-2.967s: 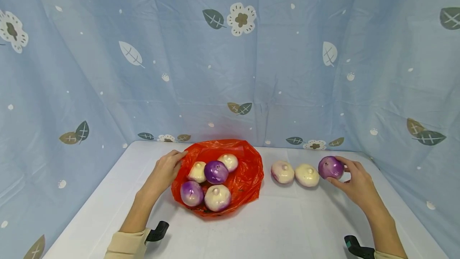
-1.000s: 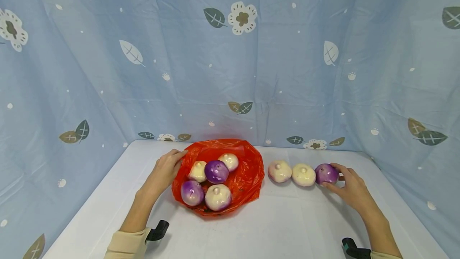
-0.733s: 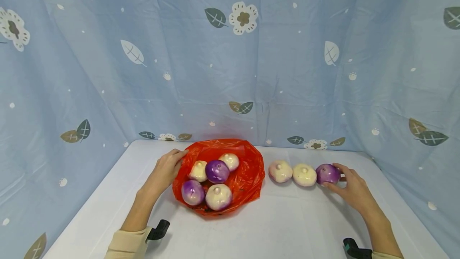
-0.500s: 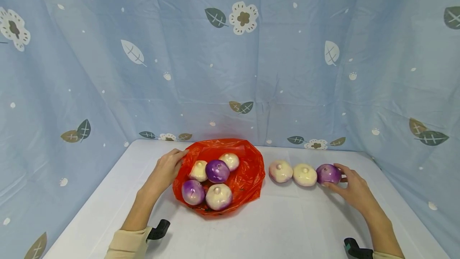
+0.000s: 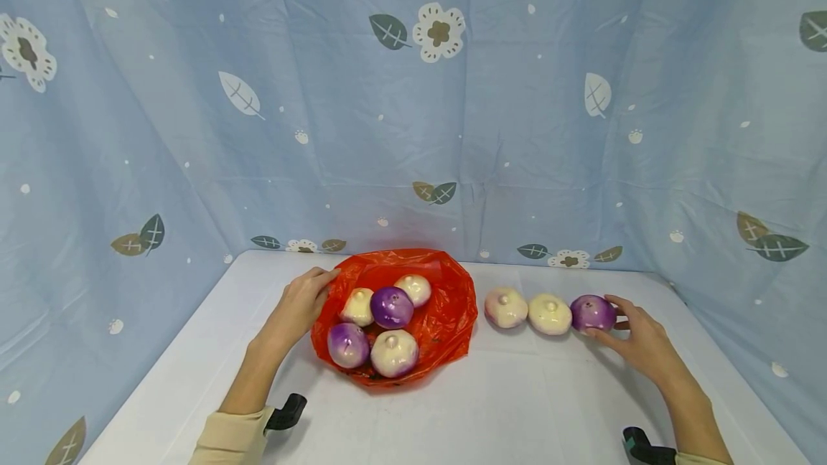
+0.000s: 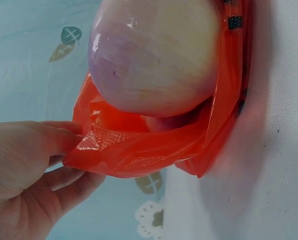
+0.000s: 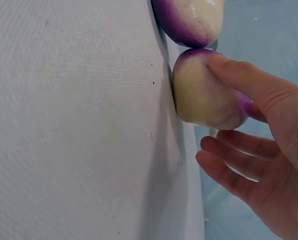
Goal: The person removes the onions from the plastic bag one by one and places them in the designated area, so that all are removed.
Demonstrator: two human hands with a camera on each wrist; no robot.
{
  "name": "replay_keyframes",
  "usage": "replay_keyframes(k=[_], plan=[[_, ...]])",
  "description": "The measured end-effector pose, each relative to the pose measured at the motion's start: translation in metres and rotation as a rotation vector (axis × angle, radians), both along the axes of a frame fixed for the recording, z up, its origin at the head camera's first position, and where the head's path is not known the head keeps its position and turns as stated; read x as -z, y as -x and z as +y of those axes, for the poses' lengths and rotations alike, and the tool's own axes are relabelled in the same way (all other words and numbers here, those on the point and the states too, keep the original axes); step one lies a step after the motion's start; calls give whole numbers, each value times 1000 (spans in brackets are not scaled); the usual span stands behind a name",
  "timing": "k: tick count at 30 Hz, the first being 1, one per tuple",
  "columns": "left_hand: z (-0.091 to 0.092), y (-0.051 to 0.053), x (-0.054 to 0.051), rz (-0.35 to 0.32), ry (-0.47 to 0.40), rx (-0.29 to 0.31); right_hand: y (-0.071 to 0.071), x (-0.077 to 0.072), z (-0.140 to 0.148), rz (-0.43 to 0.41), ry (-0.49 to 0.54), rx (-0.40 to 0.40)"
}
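My right hand (image 5: 639,339) has its thumb and index finger on the sides of a purple turnip (image 5: 593,313), which stands on the table at the right end of a row. In the right wrist view the other fingers (image 7: 234,162) lie apart from it. Left of it are a cream turnip (image 5: 550,314) and another cream one with a pinkish side (image 5: 506,308). My left hand (image 5: 298,306) pinches the left rim of a red plastic bag (image 5: 446,314). Several purple and cream turnips lie in the bag, among them a purple one (image 5: 391,308) in the middle.
The white table (image 5: 465,415) ends at the back against a blue patterned curtain (image 5: 530,128), which also hangs at both sides. A black wrist mount (image 5: 286,412) sticks out near each forearm.
Over three seconds the right hand has brought the purple turnip down and left against the row. In the last half second its thumb has slid slightly right on it. The left hand stays put.
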State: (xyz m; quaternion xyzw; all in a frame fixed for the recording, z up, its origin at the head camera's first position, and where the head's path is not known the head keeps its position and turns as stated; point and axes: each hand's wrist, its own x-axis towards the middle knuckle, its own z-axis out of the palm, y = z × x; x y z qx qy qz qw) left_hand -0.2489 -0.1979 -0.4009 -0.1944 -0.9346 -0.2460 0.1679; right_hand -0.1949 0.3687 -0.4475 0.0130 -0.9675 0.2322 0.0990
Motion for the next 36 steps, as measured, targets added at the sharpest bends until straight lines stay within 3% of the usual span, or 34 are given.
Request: replay_keyframes(k=[10,23,36], plan=[[1,0,0,6,3,4,-3,-10,-1,-23,-3,25],[1,-2,-3,-1,4,5,-6,-22,-8,105,-18,44],[0,-2,-1,14,15,2,-7,-41,-35,219,-25,-22]])
